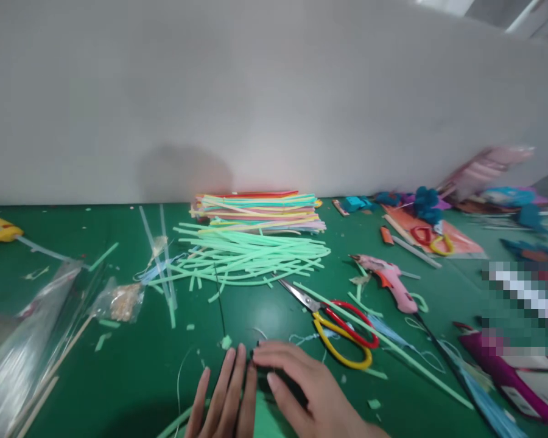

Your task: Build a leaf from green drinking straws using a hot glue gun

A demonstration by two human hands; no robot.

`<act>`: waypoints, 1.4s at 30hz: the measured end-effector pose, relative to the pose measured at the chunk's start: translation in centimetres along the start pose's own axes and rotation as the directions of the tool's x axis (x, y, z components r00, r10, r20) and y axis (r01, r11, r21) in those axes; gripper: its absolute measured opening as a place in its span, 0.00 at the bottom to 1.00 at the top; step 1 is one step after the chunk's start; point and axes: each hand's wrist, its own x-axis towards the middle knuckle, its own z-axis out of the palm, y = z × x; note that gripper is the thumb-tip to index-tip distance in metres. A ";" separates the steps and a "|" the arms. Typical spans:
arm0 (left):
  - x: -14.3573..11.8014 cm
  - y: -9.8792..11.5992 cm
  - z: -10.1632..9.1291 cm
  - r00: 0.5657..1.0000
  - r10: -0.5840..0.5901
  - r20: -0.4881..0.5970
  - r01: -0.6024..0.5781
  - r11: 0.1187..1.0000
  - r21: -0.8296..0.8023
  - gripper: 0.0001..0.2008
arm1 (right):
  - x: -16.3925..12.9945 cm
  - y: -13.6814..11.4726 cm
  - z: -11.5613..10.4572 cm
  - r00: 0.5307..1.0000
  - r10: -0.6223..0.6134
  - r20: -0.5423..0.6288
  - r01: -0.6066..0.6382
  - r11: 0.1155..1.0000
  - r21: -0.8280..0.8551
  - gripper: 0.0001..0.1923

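Note:
At the bottom middle my left hand (226,398) lies with its fingers stretched out and close together, over a light green flat piece (271,420). My right hand (308,386) reaches in from the right. Its fingers are bent towards the left fingertips, with the thumb apart, and something small and dark shows at their tips. Just beyond the fingers lies a green scrap (227,342), from which a thin dark line runs towards a pile of green strips (256,255). Scissors (317,307) with red and yellow handles lie partly open beyond my right hand.
Behind the green pile, bundled multicoloured strips (260,210) lie by the grey wall. A pink glue gun (390,280), a magenta tool (506,365) and a long green strip (406,353) are at right. A yellow tool (0,231) and plastic bags (41,328) are at left.

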 end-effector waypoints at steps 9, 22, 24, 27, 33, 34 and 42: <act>1.7 -1.9 -4.9 0.998 0.031 -0.056 -0.044 0.971 -0.237 0.12 | 9.4 -0.4 -0.3 0.998 -0.032 0.060 0.067 0.642 -0.764 0.10; 3.9 -6.6 -8.6 0.803 -0.569 0.177 0.582 0.683 -0.442 0.15 | 8.4 -4.2 -5.9 0.966 -0.230 -0.119 0.029 0.555 -0.831 0.10; 3.9 -6.5 -8.0 0.816 -0.533 0.225 0.574 0.698 -0.428 0.14 | 7.1 -5.4 -7.1 0.890 -0.373 -0.263 0.063 0.671 -0.739 0.08; 3.7 -6.4 -7.2 0.863 -0.448 0.233 0.505 0.759 -0.411 0.12 | 4.8 -6.6 -7.9 0.813 -0.459 -0.359 0.161 0.769 -0.618 0.07; 3.4 -7.3 -6.9 0.880 -0.424 0.214 0.475 0.784 -0.400 0.11 | 0.6 -5.6 -7.0 0.975 -0.219 0.038 0.201 0.798 -0.568 0.09; 3.4 -7.5 -7.0 0.872 -0.428 0.236 0.488 0.781 -0.389 0.12 | 0.1 -5.0 -6.6 0.983 -0.155 0.095 0.181 0.795 -0.579 0.10; 2.9 -7.8 -6.4 0.925 -0.242 0.294 0.336 0.882 -0.331 0.14 | -0.1 -2.2 -3.0 0.966 -0.021 0.256 0.186 0.748 -0.637 0.08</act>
